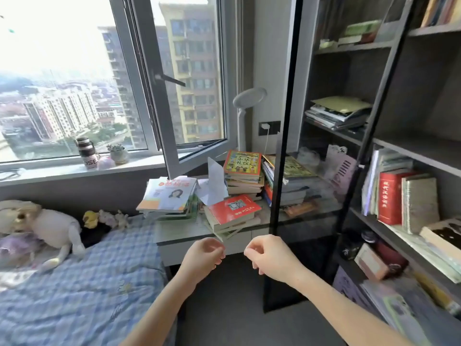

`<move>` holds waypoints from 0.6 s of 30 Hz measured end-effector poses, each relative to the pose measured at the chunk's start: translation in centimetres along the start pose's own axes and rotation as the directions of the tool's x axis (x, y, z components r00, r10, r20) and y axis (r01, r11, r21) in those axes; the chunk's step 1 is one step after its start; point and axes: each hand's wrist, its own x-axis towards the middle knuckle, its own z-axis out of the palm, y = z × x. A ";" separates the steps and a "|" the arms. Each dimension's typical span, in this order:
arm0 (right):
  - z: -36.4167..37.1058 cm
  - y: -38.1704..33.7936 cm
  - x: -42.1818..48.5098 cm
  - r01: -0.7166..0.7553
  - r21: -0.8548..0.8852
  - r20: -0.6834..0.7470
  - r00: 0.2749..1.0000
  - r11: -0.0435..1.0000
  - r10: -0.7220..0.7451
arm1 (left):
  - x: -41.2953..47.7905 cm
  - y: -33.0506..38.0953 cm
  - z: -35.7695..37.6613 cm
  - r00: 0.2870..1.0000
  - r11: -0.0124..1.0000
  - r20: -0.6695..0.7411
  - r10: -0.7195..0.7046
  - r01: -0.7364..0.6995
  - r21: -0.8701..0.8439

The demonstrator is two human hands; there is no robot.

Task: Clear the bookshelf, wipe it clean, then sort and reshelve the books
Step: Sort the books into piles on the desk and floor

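We stand in a bedroom by a window (62, 83), facing a desk (172, 250). The bookshelf (411, 148) rises on our right with its glass door (284, 96) swung open. Several shelves hold books, a red dictionary (390, 196) upright among them. Stacks of books (243, 176) crowd the desk, and a red book (234, 208) lies tilted on the nearest pile. Our left hand (203, 253) and right hand (269, 255) hover close together before the desk's front edge, fingers curled in, holding nothing we can see. A checked bed (87, 283) with a plush toy (50, 226) lies to the left.
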 end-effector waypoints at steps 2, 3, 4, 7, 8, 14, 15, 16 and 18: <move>-0.6 0.5 2.7 -0.003 0.027 0.034 0.999 1.000 0.002 | 1.9 -0.3 -0.4 0.999 0.999 -0.030 -0.037 0.036 -0.003; -0.6 0.8 3.9 -0.007 0.040 0.050 0.999 0.999 0.005 | 2.7 -0.6 -0.6 0.998 0.999 -0.039 -0.051 0.051 0.001; -0.7 0.9 5.3 -0.002 0.046 0.066 0.998 0.999 -0.001 | 3.7 -1.0 -0.9 0.996 0.998 -0.055 -0.066 0.066 0.008; -0.4 1.3 9.6 -0.001 0.061 0.110 0.994 0.998 -0.006 | 7.3 -2.1 -2.0 0.987 0.994 -0.114 -0.111 0.110 -0.015; -0.2 1.5 10.9 -0.010 0.074 0.116 0.993 0.997 0.001 | 8.5 -2.4 -2.3 0.984 0.992 -0.124 -0.129 0.128 -0.016; 2.2 2.4 19.5 -0.123 0.154 0.199 0.976 0.980 0.092 | 18.1 -4.5 -4.2 0.978 0.983 -0.112 -0.175 0.180 0.031; 2.5 2.3 21.1 -0.137 0.166 0.205 0.973 0.977 0.102 | 19.9 -4.8 -4.8 0.978 0.982 -0.108 -0.178 0.184 0.046; 2.9 2.2 22.8 -0.152 0.174 0.208 0.971 0.973 0.114 | 21.7 -5.2 -5.3 0.977 0.979 -0.106 -0.187 0.194 0.064; 4.2 1.9 27.1 -0.196 0.206 0.212 0.965 0.959 0.152 | 26.0 -6.1 -6.9 0.978 0.976 -0.101 -0.183 0.193 0.100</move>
